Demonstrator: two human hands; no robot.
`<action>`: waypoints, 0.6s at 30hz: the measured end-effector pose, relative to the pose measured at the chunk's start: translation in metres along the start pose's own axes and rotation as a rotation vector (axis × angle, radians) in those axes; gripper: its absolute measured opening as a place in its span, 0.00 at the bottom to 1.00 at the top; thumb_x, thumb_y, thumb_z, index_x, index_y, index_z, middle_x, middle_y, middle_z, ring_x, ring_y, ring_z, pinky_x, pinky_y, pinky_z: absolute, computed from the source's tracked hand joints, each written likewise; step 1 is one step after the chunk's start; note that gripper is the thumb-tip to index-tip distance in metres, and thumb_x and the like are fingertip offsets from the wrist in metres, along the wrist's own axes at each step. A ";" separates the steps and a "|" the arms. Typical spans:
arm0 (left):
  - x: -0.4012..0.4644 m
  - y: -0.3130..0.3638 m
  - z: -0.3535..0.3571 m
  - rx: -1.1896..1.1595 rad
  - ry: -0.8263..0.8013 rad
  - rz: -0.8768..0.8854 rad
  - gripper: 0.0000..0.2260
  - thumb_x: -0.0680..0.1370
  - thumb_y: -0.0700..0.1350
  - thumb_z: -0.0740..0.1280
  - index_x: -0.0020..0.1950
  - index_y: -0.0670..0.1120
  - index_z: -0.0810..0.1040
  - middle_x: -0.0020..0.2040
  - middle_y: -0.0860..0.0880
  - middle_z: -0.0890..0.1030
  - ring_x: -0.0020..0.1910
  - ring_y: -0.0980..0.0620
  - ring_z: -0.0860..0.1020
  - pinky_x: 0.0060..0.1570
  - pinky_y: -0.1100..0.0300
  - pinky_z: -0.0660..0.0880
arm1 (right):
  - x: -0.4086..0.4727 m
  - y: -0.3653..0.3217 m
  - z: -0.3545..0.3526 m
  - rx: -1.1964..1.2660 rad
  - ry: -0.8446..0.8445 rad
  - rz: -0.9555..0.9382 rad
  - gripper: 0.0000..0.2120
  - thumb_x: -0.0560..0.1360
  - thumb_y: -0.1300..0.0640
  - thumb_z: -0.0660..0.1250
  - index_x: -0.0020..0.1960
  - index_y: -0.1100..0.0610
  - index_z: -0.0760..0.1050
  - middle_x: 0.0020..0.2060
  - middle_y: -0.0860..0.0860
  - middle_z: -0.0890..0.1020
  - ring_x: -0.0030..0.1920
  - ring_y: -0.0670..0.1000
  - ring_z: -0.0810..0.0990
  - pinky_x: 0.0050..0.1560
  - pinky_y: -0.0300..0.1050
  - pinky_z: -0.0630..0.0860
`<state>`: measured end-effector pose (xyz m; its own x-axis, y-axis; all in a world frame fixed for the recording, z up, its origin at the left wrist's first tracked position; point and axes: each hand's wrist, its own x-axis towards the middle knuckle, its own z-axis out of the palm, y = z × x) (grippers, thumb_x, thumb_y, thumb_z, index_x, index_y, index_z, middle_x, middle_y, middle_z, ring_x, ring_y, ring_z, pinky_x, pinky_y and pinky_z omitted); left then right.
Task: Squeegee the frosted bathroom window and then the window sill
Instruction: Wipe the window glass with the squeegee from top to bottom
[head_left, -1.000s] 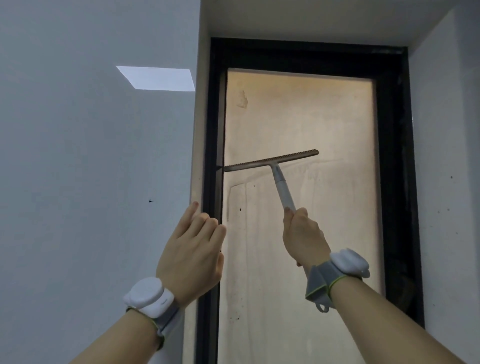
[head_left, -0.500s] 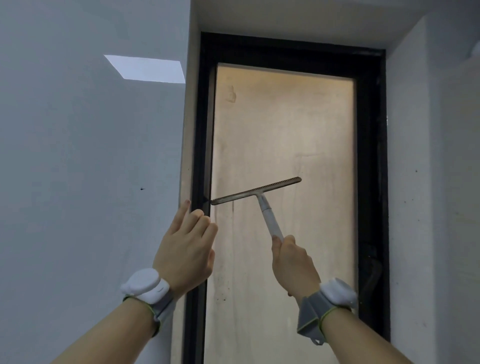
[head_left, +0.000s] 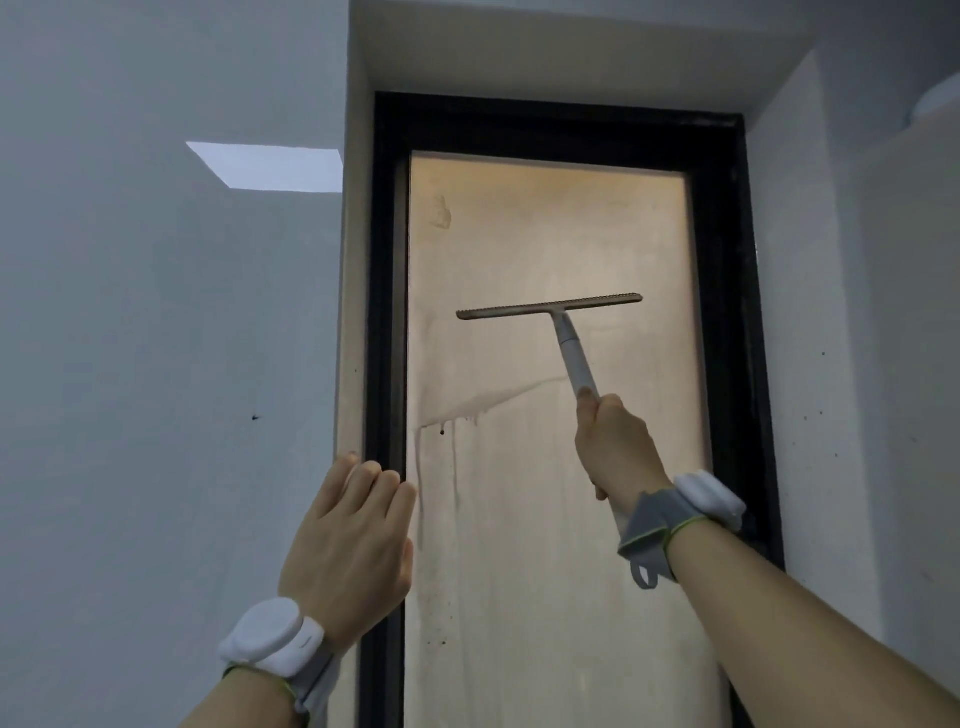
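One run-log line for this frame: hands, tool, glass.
right hand: grips squeegee handle | blade: mid-pane on frosted window | left hand: open, by window frame | glass: drip streaks lower left

Open frosted pane (head_left: 545, 234) above the squeegee (head_left: 550, 306), hemmed by black frame (head_left: 384, 312).

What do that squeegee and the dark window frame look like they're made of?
Squeegee: the handle looks like matte grey plastic or painted metal; the blade bar, toothed along its top edge, reads as plastic or rubber. Window frame: smooth black, probably painted or coated metal, though the dim light leaves it open.
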<state>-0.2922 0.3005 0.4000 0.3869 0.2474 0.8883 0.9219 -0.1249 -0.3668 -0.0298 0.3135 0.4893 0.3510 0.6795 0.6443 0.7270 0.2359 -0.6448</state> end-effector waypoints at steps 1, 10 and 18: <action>0.000 0.000 0.000 0.002 -0.004 -0.004 0.14 0.75 0.41 0.50 0.46 0.44 0.75 0.45 0.46 0.76 0.49 0.42 0.74 0.71 0.46 0.63 | 0.006 -0.002 -0.003 0.018 0.007 0.009 0.25 0.83 0.40 0.45 0.55 0.59 0.68 0.43 0.58 0.79 0.37 0.61 0.81 0.24 0.44 0.73; 0.004 0.004 -0.005 0.040 -0.041 -0.025 0.12 0.73 0.42 0.54 0.47 0.44 0.77 0.47 0.46 0.77 0.51 0.42 0.76 0.69 0.46 0.66 | 0.041 0.011 -0.020 0.064 0.020 0.086 0.26 0.83 0.40 0.44 0.57 0.60 0.69 0.42 0.58 0.80 0.34 0.58 0.80 0.26 0.46 0.76; 0.002 0.017 -0.005 -0.006 -0.060 -0.102 0.14 0.70 0.40 0.60 0.53 0.42 0.78 0.55 0.44 0.77 0.61 0.41 0.75 0.72 0.41 0.63 | 0.013 0.054 0.004 0.026 -0.028 0.071 0.23 0.82 0.39 0.43 0.53 0.57 0.66 0.40 0.55 0.78 0.36 0.57 0.80 0.23 0.43 0.72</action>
<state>-0.2754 0.2941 0.3970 0.2918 0.3162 0.9027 0.9565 -0.1014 -0.2736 0.0117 0.3381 0.4608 0.3839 0.7141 0.5854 0.6855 0.2043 -0.6988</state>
